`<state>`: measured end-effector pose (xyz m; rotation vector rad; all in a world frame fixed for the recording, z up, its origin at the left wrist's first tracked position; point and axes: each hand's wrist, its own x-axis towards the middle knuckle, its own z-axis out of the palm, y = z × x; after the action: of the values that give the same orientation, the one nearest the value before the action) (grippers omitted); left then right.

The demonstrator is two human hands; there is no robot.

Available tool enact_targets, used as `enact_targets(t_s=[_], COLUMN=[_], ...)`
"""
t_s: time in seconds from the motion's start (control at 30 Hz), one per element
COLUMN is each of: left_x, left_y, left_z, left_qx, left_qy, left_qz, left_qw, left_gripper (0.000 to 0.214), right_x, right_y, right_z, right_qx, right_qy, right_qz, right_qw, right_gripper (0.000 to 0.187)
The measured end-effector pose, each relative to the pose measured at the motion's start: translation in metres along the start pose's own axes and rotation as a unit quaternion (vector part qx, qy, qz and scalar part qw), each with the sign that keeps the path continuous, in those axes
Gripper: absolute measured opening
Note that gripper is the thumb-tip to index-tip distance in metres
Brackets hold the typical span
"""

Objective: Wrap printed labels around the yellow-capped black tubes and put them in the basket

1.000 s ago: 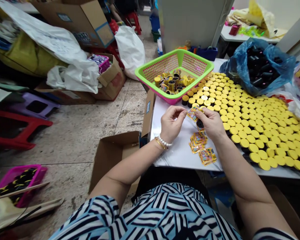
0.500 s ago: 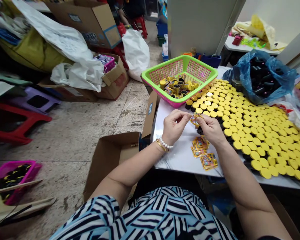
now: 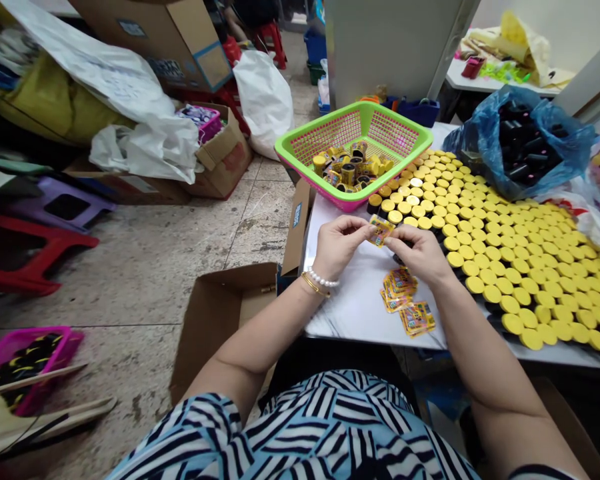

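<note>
My left hand [image 3: 336, 247] and my right hand [image 3: 420, 252] meet over the white table [image 3: 353, 307], both pinching a small yellow printed sticker [image 3: 381, 230] between thumb and fingers. A small black jar [image 3: 399, 251] shows under my right hand's fingers. A loose pile of the same stickers [image 3: 407, 299] lies on the table just below my right wrist. Several black jars with yellow lids [image 3: 505, 247] stand packed together to the right. A green and pink basket [image 3: 353, 150] behind my hands holds several labelled jars.
A blue plastic bag of black jars [image 3: 523, 143] sits at the table's far right. An open cardboard box [image 3: 220, 317] stands on the floor left of the table. Boxes, white bags, a red stool [image 3: 25, 253] and a pink basket [image 3: 27, 353] crowd the floor at left.
The sticker has shifted slightly left, now held out between both hands' fingertips. The view has shifted a little; my arms stay in the same place.
</note>
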<state>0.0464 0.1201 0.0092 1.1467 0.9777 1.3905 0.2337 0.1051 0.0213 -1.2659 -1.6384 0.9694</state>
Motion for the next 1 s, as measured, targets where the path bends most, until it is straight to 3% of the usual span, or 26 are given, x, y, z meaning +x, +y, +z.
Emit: enact_targets(t_s=[0.13,0.23,0.43,0.6,0.7,0.77,0.9,1.0], left_x=[0.001,0.001,-0.001,-0.004,-0.001,0.002,0.011,0.016], left_y=[-0.002,-0.004,-0.008,-0.005,-0.002,-0.002,-0.002,-0.003], left_z=[-0.001,-0.001,-0.003,-0.002,-0.003,-0.004,-0.007,-0.008], left_qx=[0.0,0.029,0.118,0.1,0.073,0.032,-0.064,-0.119], left_qy=[-0.036,-0.047,-0.027,-0.046,-0.084,-0.103,-0.082,-0.062], left_qz=[-0.028,-0.033,0.053,-0.026,-0.038,-0.086,-0.198,-0.247], left_qw=[0.999,0.998,0.991,0.994,0.993,0.99,0.975,0.96], left_gripper=[0.028,0.027,0.018,0.029,0.033,0.031,0.034,0.037], right_x=[0.001,0.001,0.002,0.003,0.003,0.004,0.007,0.008], right_y=[0.001,0.005,0.013,0.014,0.011,0.01,0.006,0.003], right_z=[0.001,0.003,0.007,0.009,0.009,0.006,-0.009,-0.018], right_qx=[0.003,-0.029,-0.078,-0.064,0.005,0.065,0.225,0.29], right_qy=[-0.003,0.022,0.053,0.052,0.035,0.02,0.024,0.044], right_qz=[0.014,-0.023,-0.038,-0.023,0.013,0.057,0.141,0.119], right_qw=[1.0,0.999,0.995,0.996,0.999,0.996,0.964,0.949], right_gripper=[0.033,0.033,0.028,0.027,0.028,0.029,0.025,0.04])
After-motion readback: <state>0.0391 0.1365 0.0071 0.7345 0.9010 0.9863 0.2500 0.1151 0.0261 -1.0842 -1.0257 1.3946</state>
